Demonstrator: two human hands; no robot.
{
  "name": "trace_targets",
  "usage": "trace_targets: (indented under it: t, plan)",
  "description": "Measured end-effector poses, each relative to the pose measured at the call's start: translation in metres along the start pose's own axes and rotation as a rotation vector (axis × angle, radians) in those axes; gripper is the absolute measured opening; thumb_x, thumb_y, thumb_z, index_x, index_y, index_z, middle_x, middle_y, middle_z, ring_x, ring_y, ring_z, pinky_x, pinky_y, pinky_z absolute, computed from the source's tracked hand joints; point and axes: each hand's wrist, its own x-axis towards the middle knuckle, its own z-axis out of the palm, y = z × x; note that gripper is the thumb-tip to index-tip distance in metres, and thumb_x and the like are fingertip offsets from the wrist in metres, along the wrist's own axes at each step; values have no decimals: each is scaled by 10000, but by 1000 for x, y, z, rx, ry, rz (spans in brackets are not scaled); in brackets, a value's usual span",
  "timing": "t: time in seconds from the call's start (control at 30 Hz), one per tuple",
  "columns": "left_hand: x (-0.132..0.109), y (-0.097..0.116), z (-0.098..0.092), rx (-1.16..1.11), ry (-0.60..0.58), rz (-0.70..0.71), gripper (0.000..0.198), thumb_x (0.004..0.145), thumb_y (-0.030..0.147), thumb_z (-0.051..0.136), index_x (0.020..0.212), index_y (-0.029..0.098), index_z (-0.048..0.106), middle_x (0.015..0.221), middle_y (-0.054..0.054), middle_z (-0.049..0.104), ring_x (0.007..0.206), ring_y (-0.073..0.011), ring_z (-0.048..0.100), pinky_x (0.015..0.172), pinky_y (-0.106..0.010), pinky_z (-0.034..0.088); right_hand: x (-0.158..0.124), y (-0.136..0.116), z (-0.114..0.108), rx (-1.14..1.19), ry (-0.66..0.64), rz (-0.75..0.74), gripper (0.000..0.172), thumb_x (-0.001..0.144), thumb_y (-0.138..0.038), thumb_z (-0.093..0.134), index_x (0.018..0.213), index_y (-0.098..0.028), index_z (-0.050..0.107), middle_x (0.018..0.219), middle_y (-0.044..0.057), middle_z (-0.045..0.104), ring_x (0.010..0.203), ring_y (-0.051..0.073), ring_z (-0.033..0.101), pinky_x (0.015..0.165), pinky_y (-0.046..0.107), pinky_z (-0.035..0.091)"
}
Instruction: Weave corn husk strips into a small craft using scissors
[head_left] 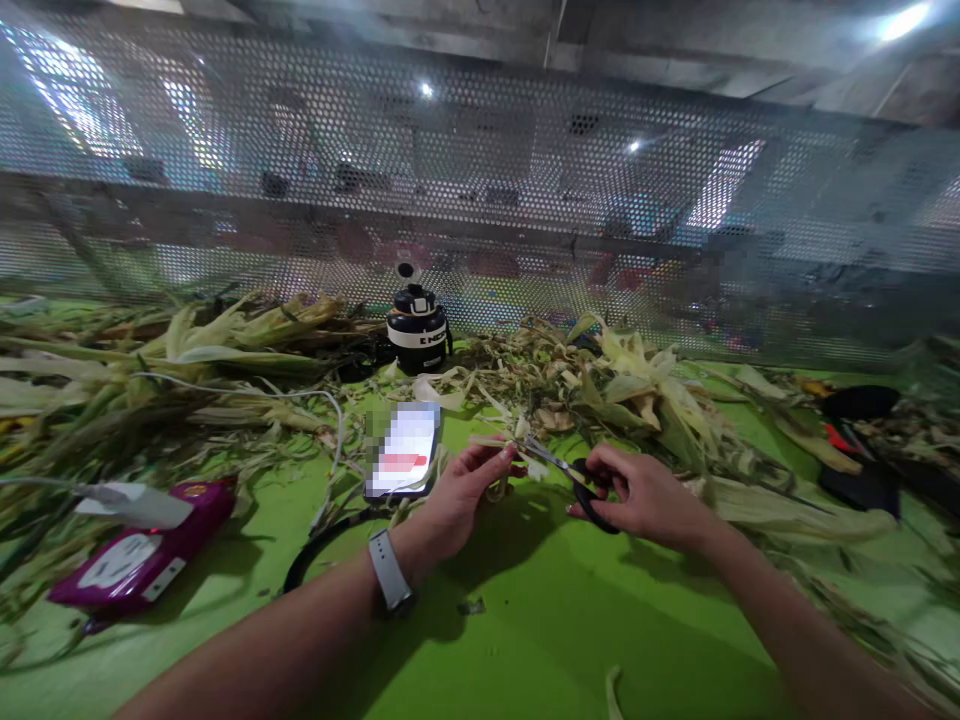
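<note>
My left hand (465, 495) pinches a thin strip of dried corn husk (491, 442) between thumb and fingertips, just above the green table (525, 620). A grey watch band sits on that wrist. My right hand (641, 495) grips black-handled scissors (577, 478), fingers through the loops. The blades point left and meet the husk strip near my left fingertips. Both hands are close together at the middle of the table.
A phone (405, 450) lies left of my hands, a magenta packet (139, 560) with a white cable at the far left, a black-and-white bottle (418, 330) at the back. Heaps of corn husks (637, 390) surround the hands. A perforated metal screen (480, 200) closes off the back.
</note>
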Motion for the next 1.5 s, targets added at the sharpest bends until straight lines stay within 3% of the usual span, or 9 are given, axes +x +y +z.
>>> trace_targets:
  t: [0.2, 0.53, 1.0, 1.23, 1.5]
  plan:
    - [1, -1, -1, 17, -28, 2, 306, 586, 324, 841, 806, 180, 685, 797, -6, 675, 725, -115, 616, 617, -203, 451, -1, 2, 1, -65, 58, -14, 368, 730, -513, 655, 851, -181, 552, 647, -16, 548, 567, 135, 468, 529, 238, 318]
    - [0, -4, -4, 198, -160, 42, 217, 683, 332, 775, 798, 167, 693, 720, 9, 638, 650, -89, 542, 602, -207, 375, 1, 5, 1, -48, 27, -64, 396, 731, -540, 660, 864, -180, 564, 696, -3, 586, 594, 137, 502, 545, 238, 345]
    - [3, -5, -5, 229, -131, 82, 256, 667, 354, 784, 817, 171, 689, 782, -2, 648, 712, -109, 550, 684, -234, 406, 1, 9, 0, -107, 27, -72, 309, 756, -470, 649, 761, -187, 525, 617, -23, 565, 548, 130, 490, 532, 234, 297]
    - [5, -1, -8, 225, -113, 76, 279, 649, 381, 795, 824, 187, 695, 814, -13, 666, 736, -115, 565, 696, -236, 426, 0, 10, 0, 90, 84, -15, 304, 752, -448, 658, 698, -192, 502, 554, -49, 477, 513, 105, 402, 492, 221, 274]
    - [9, 5, -10, 227, -115, 93, 273, 650, 378, 791, 808, 173, 702, 791, -8, 654, 693, -95, 554, 662, -204, 429, 3, 15, -5, 478, -134, 109, 394, 679, -469, 727, 692, -178, 461, 601, -60, 429, 543, 87, 387, 486, 202, 294]
